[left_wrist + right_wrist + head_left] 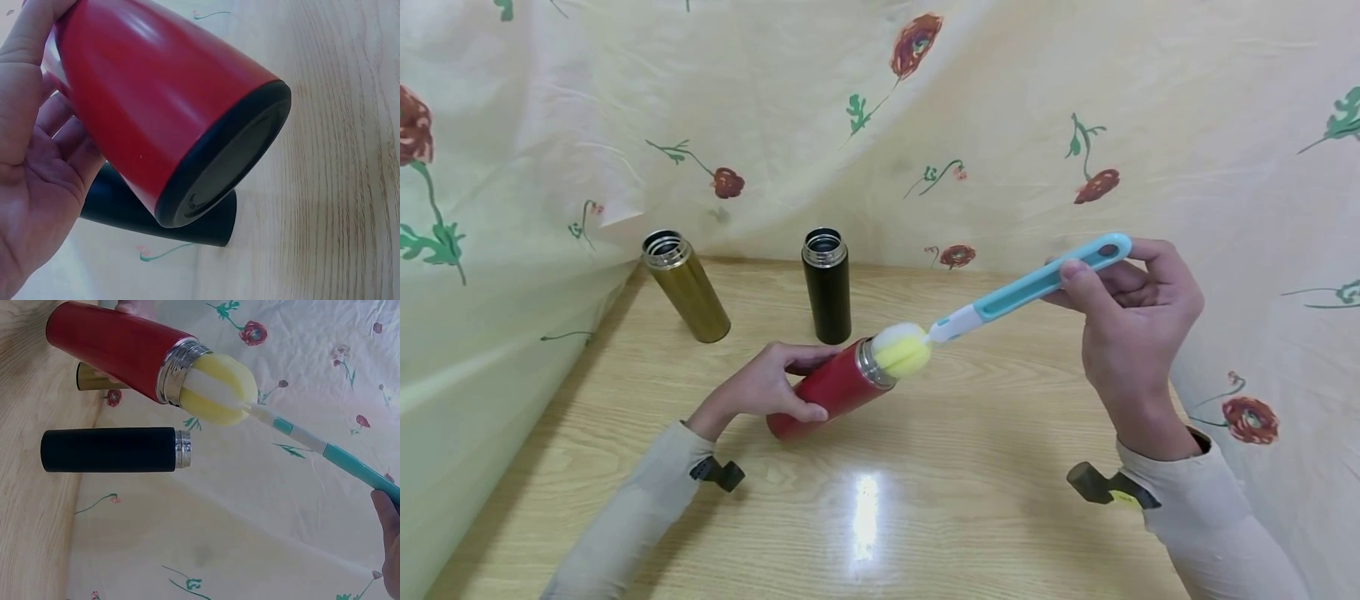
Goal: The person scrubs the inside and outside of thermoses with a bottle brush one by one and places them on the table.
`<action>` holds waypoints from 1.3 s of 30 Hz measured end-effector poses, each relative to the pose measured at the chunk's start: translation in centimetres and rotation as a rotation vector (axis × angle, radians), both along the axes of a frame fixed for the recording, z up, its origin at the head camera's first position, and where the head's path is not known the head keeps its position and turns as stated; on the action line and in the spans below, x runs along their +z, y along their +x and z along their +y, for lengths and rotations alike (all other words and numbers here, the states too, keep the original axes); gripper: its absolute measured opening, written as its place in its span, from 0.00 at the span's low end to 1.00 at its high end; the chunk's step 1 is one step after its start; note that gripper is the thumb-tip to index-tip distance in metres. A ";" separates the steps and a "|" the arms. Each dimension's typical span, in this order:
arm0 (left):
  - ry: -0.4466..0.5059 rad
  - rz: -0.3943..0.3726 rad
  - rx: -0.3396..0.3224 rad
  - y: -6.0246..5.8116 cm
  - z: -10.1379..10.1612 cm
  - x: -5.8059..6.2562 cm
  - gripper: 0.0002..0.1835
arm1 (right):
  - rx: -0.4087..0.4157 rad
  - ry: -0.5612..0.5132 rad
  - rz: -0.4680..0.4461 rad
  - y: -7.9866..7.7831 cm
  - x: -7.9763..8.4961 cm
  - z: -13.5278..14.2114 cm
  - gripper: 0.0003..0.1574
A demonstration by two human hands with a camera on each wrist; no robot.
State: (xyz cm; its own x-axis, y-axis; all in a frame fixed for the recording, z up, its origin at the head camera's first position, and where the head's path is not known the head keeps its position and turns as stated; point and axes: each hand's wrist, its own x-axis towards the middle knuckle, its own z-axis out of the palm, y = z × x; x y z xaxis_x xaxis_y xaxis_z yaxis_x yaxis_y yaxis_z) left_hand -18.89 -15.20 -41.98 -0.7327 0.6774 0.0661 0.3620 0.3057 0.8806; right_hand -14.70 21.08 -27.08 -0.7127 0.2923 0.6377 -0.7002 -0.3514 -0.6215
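My left hand grips a red thermos bottle round its body, tilted with its open mouth up and to the right. In the left wrist view the bottle's dark base faces the camera. A bottle brush with a turquoise and white handle is pinched near its end by my right hand. Its yellow and white sponge head sits at the steel mouth of the red bottle, partly inside, with much of the sponge bulging out.
Behind the red bottle a black thermos bottle stands upright without a lid. A gold thermos bottle, also lidless, stands farther left. The wooden table meets a flowered cloth at the back and sides.
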 end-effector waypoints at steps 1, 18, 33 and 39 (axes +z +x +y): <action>-0.002 -0.001 0.002 0.0 0.0 0.0 0.43 | -0.005 -0.001 -0.002 0.0 0.0 0.0 0.14; -0.044 -0.011 0.023 0.0 -0.4 -0.1 0.43 | -0.050 -0.179 0.037 0.3 2.3 1.7 0.17; 0.054 -0.076 0.148 0.2 -1.8 -1.3 0.42 | -0.228 -0.357 -0.046 -0.1 4.4 5.6 0.19; 0.166 -0.110 0.191 0.4 -1.0 -1.2 0.39 | -0.193 -0.339 -0.050 -0.5 3.7 5.6 0.17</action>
